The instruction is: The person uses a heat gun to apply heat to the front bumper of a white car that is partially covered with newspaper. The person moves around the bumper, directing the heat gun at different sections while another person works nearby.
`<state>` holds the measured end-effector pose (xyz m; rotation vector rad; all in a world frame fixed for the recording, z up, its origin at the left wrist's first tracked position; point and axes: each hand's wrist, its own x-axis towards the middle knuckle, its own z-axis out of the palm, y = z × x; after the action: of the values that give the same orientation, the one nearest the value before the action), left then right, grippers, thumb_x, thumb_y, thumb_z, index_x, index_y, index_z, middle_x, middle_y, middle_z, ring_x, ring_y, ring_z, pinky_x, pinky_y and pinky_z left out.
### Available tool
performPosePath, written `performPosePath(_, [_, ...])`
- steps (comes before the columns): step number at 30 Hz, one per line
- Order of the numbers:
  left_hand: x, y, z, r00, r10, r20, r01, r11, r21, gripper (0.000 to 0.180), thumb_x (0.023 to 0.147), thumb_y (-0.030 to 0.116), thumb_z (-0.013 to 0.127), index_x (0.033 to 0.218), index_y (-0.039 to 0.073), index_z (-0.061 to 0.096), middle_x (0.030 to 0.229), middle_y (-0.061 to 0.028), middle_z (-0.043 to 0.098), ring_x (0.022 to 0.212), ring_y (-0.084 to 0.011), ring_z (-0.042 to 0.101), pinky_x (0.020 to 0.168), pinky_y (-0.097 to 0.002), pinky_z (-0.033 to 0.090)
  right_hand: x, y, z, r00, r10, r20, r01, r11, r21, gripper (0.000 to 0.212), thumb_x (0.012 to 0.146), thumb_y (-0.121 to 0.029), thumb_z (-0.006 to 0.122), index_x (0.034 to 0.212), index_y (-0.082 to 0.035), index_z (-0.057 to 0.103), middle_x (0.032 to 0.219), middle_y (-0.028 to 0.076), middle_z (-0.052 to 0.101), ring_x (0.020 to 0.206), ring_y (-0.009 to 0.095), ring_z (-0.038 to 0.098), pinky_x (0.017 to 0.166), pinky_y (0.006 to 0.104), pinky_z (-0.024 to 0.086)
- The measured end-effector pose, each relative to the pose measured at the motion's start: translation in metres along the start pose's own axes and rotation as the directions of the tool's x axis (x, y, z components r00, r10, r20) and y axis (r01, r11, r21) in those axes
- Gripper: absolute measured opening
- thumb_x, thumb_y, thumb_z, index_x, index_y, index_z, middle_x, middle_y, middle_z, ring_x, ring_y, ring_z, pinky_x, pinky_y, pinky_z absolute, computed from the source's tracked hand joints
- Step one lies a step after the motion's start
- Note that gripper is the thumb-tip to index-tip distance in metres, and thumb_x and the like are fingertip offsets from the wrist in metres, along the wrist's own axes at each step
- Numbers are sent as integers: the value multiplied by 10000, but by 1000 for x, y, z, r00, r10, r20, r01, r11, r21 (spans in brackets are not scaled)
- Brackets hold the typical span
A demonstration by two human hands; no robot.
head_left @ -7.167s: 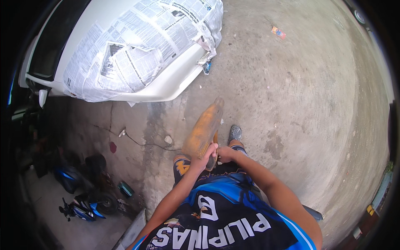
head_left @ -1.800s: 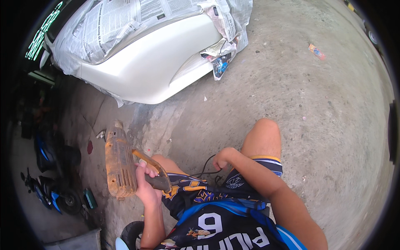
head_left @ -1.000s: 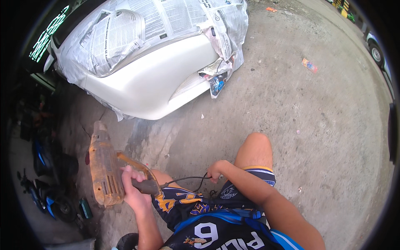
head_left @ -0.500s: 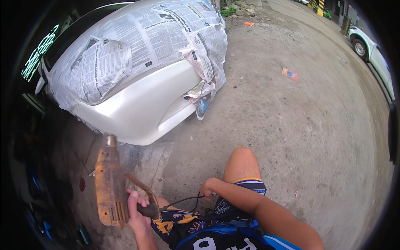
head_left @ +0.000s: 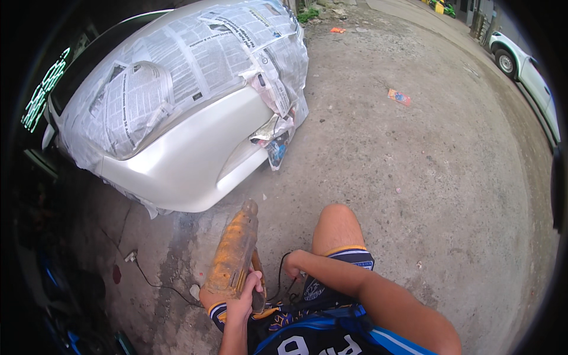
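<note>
Heat gun [head_left: 232,251], scuffed orange; hands: left hand [head_left: 244,297] gripping handle [head_left: 258,304], right hand [head_left: 293,264] pinching black cord [head_left: 280,278].

Heat gun [head_left: 232,253] farther right than just before

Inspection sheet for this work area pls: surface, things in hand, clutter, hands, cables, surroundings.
Surface: concrete ground, stained and gritty; dark red spot at left.
Things in hand: worn orange power tool, nozzle pointing away from the wearer.
Clutter: orange-red wrapper and smaller orange scrap on the ground.
Hands: left hand grips the tool's handle; right hand curled at a dark cord, exact hold unclear.
Cables: that cord by the right hand; ground cable runs to a pale connector. Whether they join is hidden.
Surroundings: car with bare white bumper and newspaper covering ahead; white vehicle far right; left edge too dark to inspect.
</note>
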<state>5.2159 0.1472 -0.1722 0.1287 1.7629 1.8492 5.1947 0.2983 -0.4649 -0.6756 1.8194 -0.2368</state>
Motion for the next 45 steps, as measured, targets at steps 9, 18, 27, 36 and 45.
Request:
performPosePath(9, [6,-19,-63,923,60,-380,-145,969,-200,124,849,61,613,938,68,528,678,-4,476,577,-107,460,550,-269,416,7,-3,6,999,-2,-46,-2,997,-79,368,790,-288,723,1109,-104,701,1139,117,662,1010,282,618,839,409,502])
performPosePath(18, [6,-58,-15,992,-124,-7,121,979,-162,134,839,49,637,914,36,527,685,-19,508,558,-116,504,534,-280,429,-24,-5,7,999,31,-40,-31,999,10,418,755,-353,736,1073,-84,704,1072,124,686,964,298,638,839,431,498])
performPosePath(27, [-21,4,-43,948,237,-214,-274,947,-167,127,863,82,576,945,46,487,670,-32,452,557,-123,447,568,-285,407,-33,-14,8,993,-45,-113,52,997,53,311,714,-233,731,1003,-121,727,989,101,697,921,268,643,774,413,498])
performPosePath(36, [0,-7,-40,862,437,-257,-388,895,221,111,880,89,609,907,43,512,661,-23,485,589,-105,486,574,-268,427,-41,-9,12,986,71,-153,-32,968,249,236,696,-215,716,909,-121,750,927,98,715,900,259,657,767,403,503])
performPosePath(45, [32,-110,-39,955,293,-38,-265,907,326,152,854,100,682,856,38,543,650,-11,533,540,-98,513,501,-259,416,-52,-14,7,992,73,107,-80,995,59,429,720,-322,750,1075,-86,702,1101,99,691,1008,257,647,816,399,512])
